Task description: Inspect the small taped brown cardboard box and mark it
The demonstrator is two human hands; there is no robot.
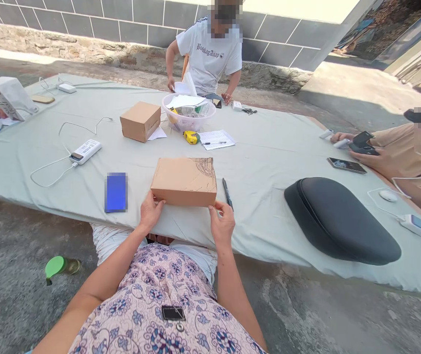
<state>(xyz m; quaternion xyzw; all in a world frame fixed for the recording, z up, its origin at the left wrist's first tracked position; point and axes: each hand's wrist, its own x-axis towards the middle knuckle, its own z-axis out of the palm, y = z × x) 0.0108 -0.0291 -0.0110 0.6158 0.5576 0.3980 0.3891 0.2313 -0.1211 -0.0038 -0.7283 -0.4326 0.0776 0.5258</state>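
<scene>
Directly in front of me a brown cardboard box (pixel 183 179) rests on the table, closed, with black pen lines drawn at the far right corner of its lid. My left hand (pixel 151 211) grips its near left bottom corner, thumb along the front face. At the near right bottom corner my right hand (pixel 222 221) holds the same box between thumb and fingers. Just right of the box lies a black pen (pixel 227 193). A phone with a blue, blurred-out screen (pixel 116 192) lies left of my left hand.
A second cardboard box (pixel 141 121), a white basket (pixel 190 120), a yellow tape measure (pixel 191 137) and a paper sheet (pixel 217 139) stand farther back. A white power bank (pixel 85 151) lies left, a black padded seat (pixel 343 219) right. Other people sit around the table.
</scene>
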